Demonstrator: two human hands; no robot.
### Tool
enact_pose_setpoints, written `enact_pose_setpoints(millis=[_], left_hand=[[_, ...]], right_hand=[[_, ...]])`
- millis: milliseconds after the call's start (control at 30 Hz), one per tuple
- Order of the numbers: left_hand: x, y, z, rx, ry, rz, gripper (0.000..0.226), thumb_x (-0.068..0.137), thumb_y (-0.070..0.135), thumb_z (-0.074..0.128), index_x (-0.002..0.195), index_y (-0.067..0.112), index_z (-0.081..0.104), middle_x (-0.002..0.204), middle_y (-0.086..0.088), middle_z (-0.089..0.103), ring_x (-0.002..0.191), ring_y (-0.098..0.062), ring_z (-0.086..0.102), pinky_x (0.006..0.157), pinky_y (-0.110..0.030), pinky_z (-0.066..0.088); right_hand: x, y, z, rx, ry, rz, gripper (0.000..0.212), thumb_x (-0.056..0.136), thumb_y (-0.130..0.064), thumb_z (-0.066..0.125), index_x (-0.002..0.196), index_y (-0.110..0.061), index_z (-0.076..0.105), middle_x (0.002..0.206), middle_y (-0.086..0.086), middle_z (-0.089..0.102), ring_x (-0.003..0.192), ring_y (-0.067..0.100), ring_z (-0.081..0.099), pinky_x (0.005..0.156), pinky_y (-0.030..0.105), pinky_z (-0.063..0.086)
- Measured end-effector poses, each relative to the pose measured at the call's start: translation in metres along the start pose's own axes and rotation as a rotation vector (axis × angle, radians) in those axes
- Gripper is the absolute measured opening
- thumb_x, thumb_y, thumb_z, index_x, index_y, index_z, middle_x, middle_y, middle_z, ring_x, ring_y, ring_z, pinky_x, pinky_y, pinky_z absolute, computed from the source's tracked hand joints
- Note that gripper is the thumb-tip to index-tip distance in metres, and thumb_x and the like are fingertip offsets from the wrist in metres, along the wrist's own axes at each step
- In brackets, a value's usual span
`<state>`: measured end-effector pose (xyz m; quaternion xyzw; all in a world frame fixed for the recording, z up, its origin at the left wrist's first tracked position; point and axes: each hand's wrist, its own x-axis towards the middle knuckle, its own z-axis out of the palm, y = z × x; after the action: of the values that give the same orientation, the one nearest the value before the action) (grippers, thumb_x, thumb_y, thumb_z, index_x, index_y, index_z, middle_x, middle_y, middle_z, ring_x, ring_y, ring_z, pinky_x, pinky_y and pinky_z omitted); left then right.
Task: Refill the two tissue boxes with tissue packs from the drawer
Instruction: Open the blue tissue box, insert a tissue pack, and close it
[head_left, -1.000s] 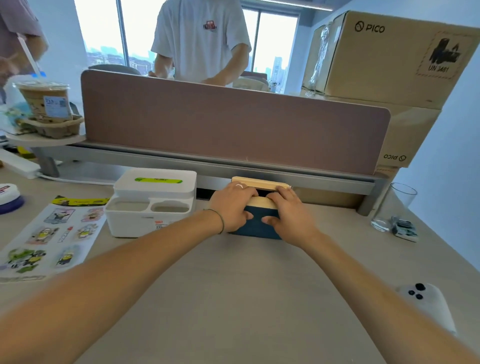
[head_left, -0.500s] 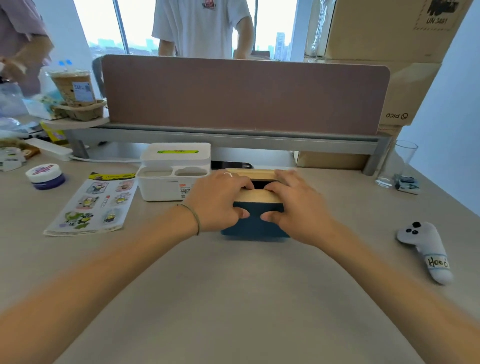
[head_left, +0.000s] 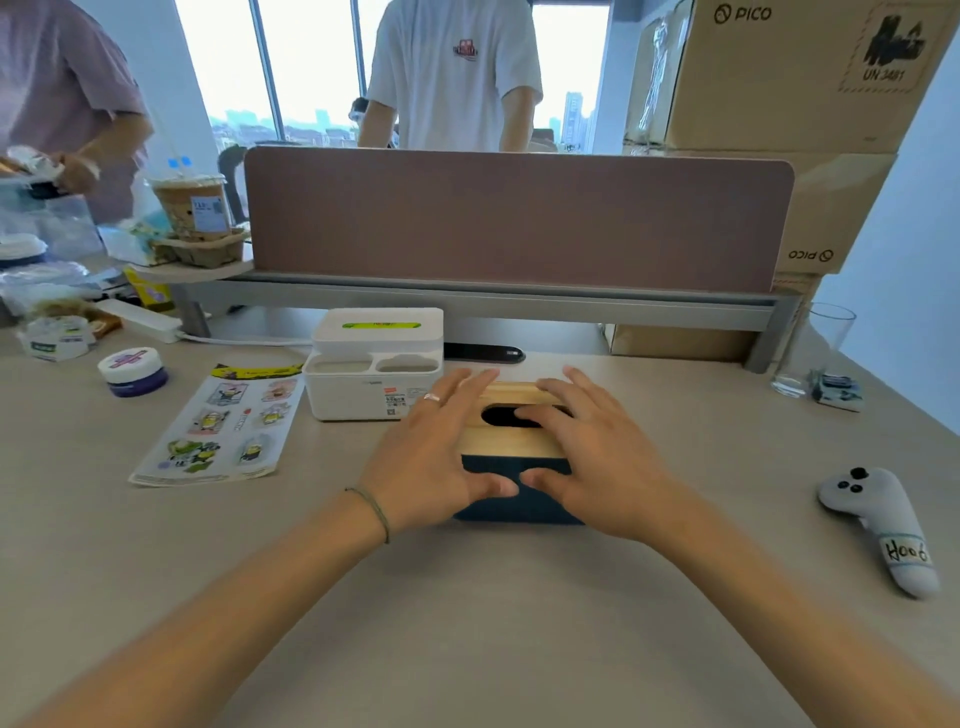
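A dark blue tissue box (head_left: 501, 512) with a pale wooden lid (head_left: 511, 442) and a dark oval slot stands on the desk in front of me. My left hand (head_left: 434, 460) lies over its left side and my right hand (head_left: 597, 462) over its right side. Fingers stretch across the lid and both thumbs press the blue front face. A white tissue box (head_left: 374, 366) with a green pack showing in its top slot stands just to the left, behind my left hand. No drawer or loose tissue pack is in view.
A sticker sheet (head_left: 223, 426) and a small jar (head_left: 132, 371) lie at the left. A grey controller (head_left: 878, 525) and a glass (head_left: 815, 348) are at the right. A brown partition (head_left: 514, 223) closes the back; two people stand behind it, beside stacked cardboard boxes (head_left: 779, 78).
Both hands have pulled the blue tissue box away from the partition toward me. My fingers, curled around it before, now lie stretched out over the lid.
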<state>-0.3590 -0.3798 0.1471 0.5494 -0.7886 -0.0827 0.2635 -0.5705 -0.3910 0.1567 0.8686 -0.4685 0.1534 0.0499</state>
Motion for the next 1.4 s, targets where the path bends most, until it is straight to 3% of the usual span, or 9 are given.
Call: enact_pose_setpoints(millis=[100, 200, 300, 433, 533, 733, 933, 1133, 1400], left_hand=[[0.004, -0.018, 0.003, -0.324, -0.084, -0.084, 0.128, 0.055, 0.058, 0.09, 0.154, 0.047, 0.01, 0.159, 0.014, 0.025, 0.143, -0.01, 0.032, 0.116, -0.038, 0.036], [0.01, -0.034, 0.009, -0.599, -0.188, -0.166, 0.135, 0.052, 0.049, 0.093, 0.157, 0.043, 0.008, 0.155, 0.01, 0.032, 0.141, -0.012, 0.037, 0.115, -0.04, 0.038], [0.013, -0.043, 0.017, -0.668, -0.205, -0.189, 0.135, 0.054, 0.039, 0.094, 0.158, 0.035, 0.008, 0.152, 0.01, 0.037, 0.141, -0.012, 0.038, 0.117, -0.037, 0.035], [0.014, -0.05, 0.028, -0.754, -0.178, -0.168, 0.127, 0.064, 0.011, 0.094, 0.158, 0.034, 0.011, 0.143, 0.023, 0.04, 0.132, 0.004, 0.043, 0.1, -0.012, 0.043], [0.014, -0.054, 0.034, -0.776, -0.162, -0.149, 0.127, 0.063, 0.01, 0.094, 0.156, 0.038, 0.014, 0.143, 0.024, 0.039, 0.127, 0.012, 0.045, 0.096, -0.013, 0.045], [0.016, -0.054, 0.037, -0.815, -0.137, -0.139, 0.122, 0.065, -0.004, 0.089, 0.156, 0.031, 0.016, 0.141, 0.02, 0.038, 0.12, 0.02, 0.046, 0.086, -0.01, 0.048], [0.018, -0.056, 0.036, -0.792, -0.118, -0.131, 0.123, 0.062, -0.001, 0.092, 0.154, 0.034, 0.019, 0.144, 0.012, 0.04, 0.135, -0.001, 0.04, 0.089, -0.012, 0.048], [0.018, -0.056, 0.035, -0.755, -0.127, -0.117, 0.125, 0.054, 0.02, 0.093, 0.153, 0.036, 0.019, 0.143, 0.012, 0.041, 0.135, -0.002, 0.041, 0.104, -0.022, 0.046], [0.02, -0.059, 0.035, -0.716, -0.141, -0.114, 0.123, 0.058, 0.016, 0.094, 0.152, 0.039, 0.018, 0.145, 0.013, 0.038, 0.138, -0.007, 0.038, 0.097, -0.015, 0.047]], right_hand=[[0.015, -0.011, -0.005, 0.074, -0.072, -0.065, 0.061, 0.089, -0.051, 0.062, 0.144, -0.031, 0.047, 0.142, -0.008, 0.051, 0.135, 0.015, 0.039, 0.112, 0.034, 0.034], [0.03, -0.016, -0.011, 0.192, -0.211, -0.006, 0.06, 0.087, -0.045, 0.068, 0.142, -0.031, 0.05, 0.138, -0.009, 0.058, 0.122, 0.014, 0.053, 0.098, 0.029, 0.043], [0.045, -0.015, -0.015, 0.254, -0.326, 0.039, 0.062, 0.081, -0.044, 0.074, 0.137, -0.028, 0.056, 0.127, -0.009, 0.061, 0.105, 0.009, 0.055, 0.08, 0.022, 0.043], [0.057, -0.015, -0.012, 0.261, -0.371, 0.034, 0.049, 0.075, -0.04, 0.08, 0.118, -0.028, 0.061, 0.102, -0.013, 0.056, 0.09, 0.011, 0.053, 0.065, 0.022, 0.036], [0.056, -0.015, -0.005, 0.179, -0.349, 0.025, 0.044, 0.071, -0.041, 0.081, 0.102, -0.035, 0.049, 0.093, -0.013, 0.054, 0.084, 0.012, 0.051, 0.06, 0.024, 0.034], [0.058, -0.019, 0.0, 0.074, -0.346, 0.011, 0.051, 0.068, -0.046, 0.08, 0.108, -0.033, 0.051, 0.097, -0.008, 0.058, 0.085, 0.016, 0.052, 0.059, 0.028, 0.037], [0.058, -0.021, 0.006, 0.036, -0.318, 0.044, 0.065, 0.063, -0.053, 0.082, 0.118, -0.034, 0.053, 0.104, -0.008, 0.061, 0.091, 0.016, 0.054, 0.071, 0.033, 0.051], [0.058, -0.023, 0.006, 0.029, -0.324, 0.038, 0.067, 0.064, -0.054, 0.083, 0.12, -0.033, 0.053, 0.106, -0.009, 0.06, 0.091, 0.015, 0.051, 0.066, 0.029, 0.041], [0.057, -0.024, 0.006, 0.023, -0.309, 0.027, 0.063, 0.063, -0.055, 0.083, 0.115, -0.033, 0.054, 0.099, -0.01, 0.058, 0.089, 0.015, 0.052, 0.066, 0.03, 0.041]])
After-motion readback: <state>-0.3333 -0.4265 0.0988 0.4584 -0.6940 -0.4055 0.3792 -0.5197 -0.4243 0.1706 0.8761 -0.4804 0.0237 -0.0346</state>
